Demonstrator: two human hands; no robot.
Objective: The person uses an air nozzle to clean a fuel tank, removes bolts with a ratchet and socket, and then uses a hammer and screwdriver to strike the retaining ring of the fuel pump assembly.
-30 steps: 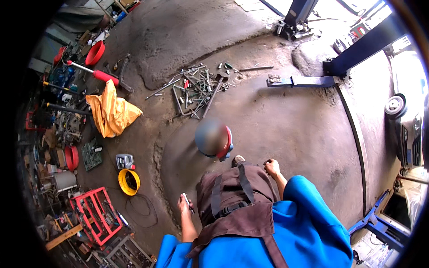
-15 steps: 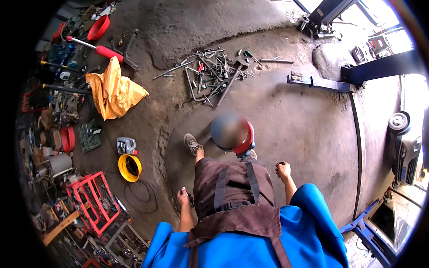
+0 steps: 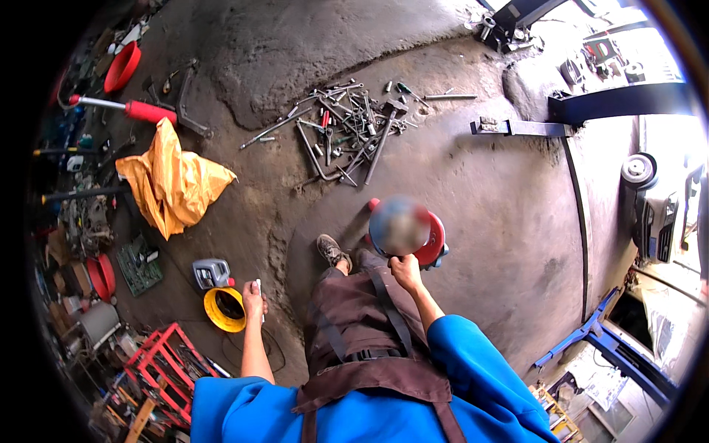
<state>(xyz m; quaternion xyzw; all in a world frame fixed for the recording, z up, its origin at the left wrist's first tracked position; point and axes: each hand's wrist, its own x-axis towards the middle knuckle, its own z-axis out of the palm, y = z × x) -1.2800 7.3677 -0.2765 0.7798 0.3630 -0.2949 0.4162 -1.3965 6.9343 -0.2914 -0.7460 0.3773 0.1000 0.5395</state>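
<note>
My right hand [image 3: 405,271] is closed on the near edge of a round blue-and-red stool [image 3: 436,232] with small wheels; its top is blurred. My left hand [image 3: 253,301] grips a slim, light-coloured tool [image 3: 258,288] out to the left of my brown apron [image 3: 374,314]. Near that hand stand a grey jug [image 3: 210,274] with a red cap and a yellow ring-shaped piece [image 3: 215,314]. My left shoe [image 3: 330,249] shows on the floor left of the stool.
Loose wrenches and sockets [image 3: 379,151] lie ahead. An orange sheet [image 3: 166,181] and red pump [image 3: 148,110] are at left, above a red rack [image 3: 159,358] and clutter. Blue lift arms [image 3: 524,127] reach from the right, where a car [image 3: 653,221] stands.
My right hand has moved up and inward and taken hold of the stool, which sits farther right relative to the tools. My left hand has risen, still gripping the slim tool.
</note>
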